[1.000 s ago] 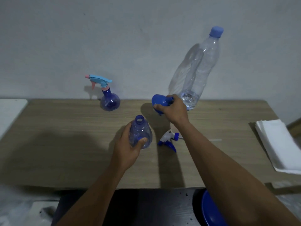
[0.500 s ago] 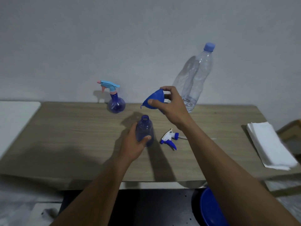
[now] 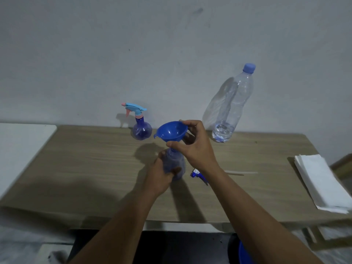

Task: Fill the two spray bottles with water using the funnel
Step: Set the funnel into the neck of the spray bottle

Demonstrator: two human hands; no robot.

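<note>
My left hand point(image 3: 162, 173) grips an uncapped blue spray bottle point(image 3: 174, 164) standing mid-table. My right hand point(image 3: 194, 147) pinches the rim of a blue funnel point(image 3: 170, 131), which sits upright with its spout at the bottle's neck. That bottle's blue-and-white trigger head point(image 3: 198, 175) lies on the table just right of it, partly hidden by my right wrist. A second blue spray bottle point(image 3: 142, 128) with a light blue and pink trigger stands at the back by the wall. A tall clear water bottle point(image 3: 233, 109) with a blue cap stands at the back right, holding a little water.
A wooden table point(image 3: 85, 168) carries everything, against a grey wall. A stack of white napkins point(image 3: 322, 180) lies at its right end. A white surface point(image 3: 17, 147) adjoins the left end. A blue round object point(image 3: 242, 254) shows below the front edge.
My right hand has brought the funnel from near the water bottle over to the held spray bottle and turned it upright on the neck. My left hand keeps its hold on the bottle.
</note>
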